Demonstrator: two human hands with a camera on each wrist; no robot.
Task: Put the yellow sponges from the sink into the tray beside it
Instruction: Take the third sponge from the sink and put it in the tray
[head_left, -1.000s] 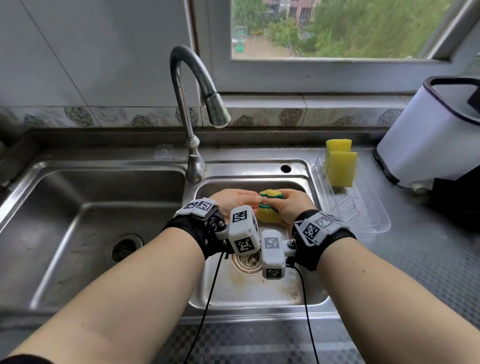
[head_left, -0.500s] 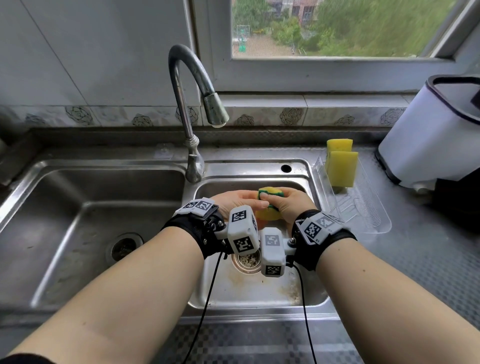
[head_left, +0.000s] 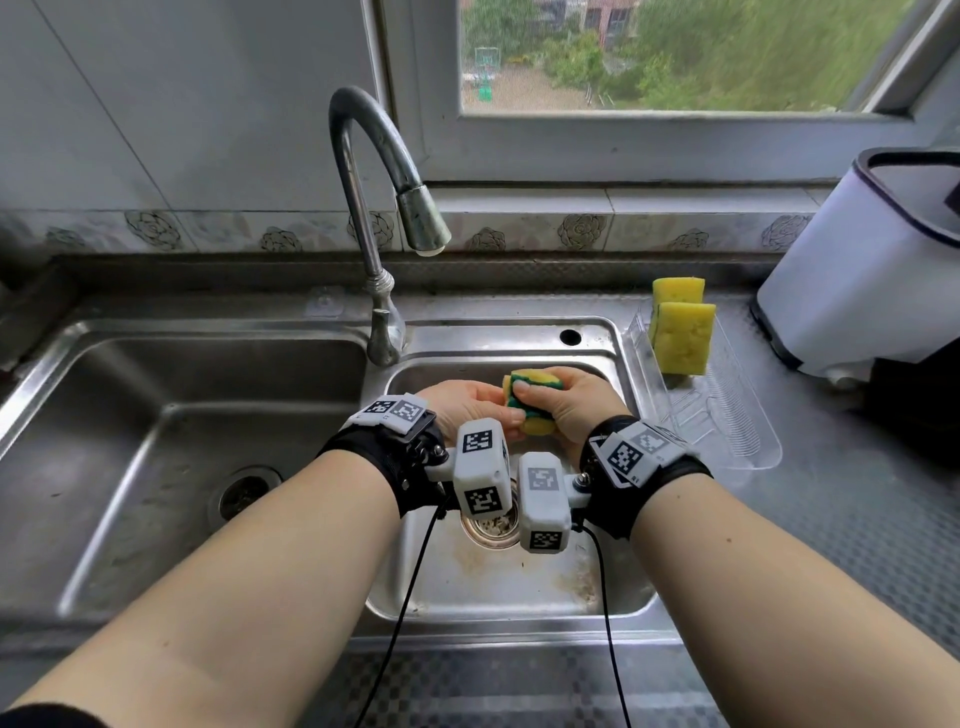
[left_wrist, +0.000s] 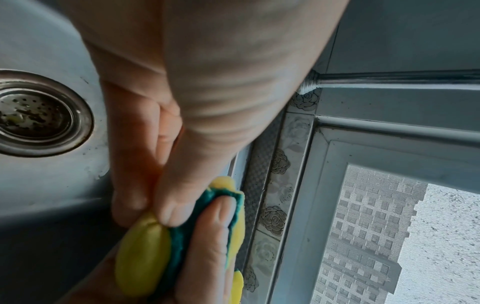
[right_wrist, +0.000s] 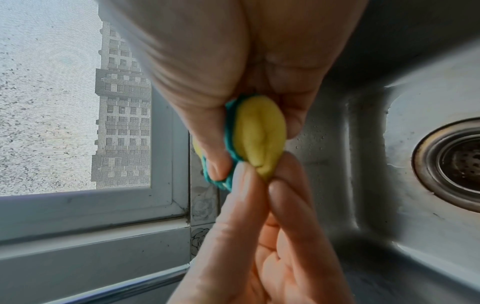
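Note:
A yellow sponge (head_left: 538, 426) with a green scouring side is held above the small right sink basin (head_left: 519, 587). My right hand (head_left: 550, 402) grips it, squeezed, with the thumb across the green face. My left hand (head_left: 506, 421) pinches the sponge's near lower end. The left wrist view shows the sponge (left_wrist: 141, 257) between my left thumb and fingers. The right wrist view shows the bulging sponge (right_wrist: 259, 133) in my right hand's grip. A clear tray (head_left: 769, 457) lies right of the sink with two yellow sponges (head_left: 680, 340) standing at its far end.
The faucet (head_left: 374, 208) arches over the basin just left of my hands. A drain strainer (head_left: 488, 525) sits under my wrists. A large basin (head_left: 182, 441) lies to the left. A white container (head_left: 872, 270) stands behind the tray on the right counter.
The sponge has turned between my hands, so its green side now faces me under the right thumb. Both hands stay above the small basin, slightly further back.

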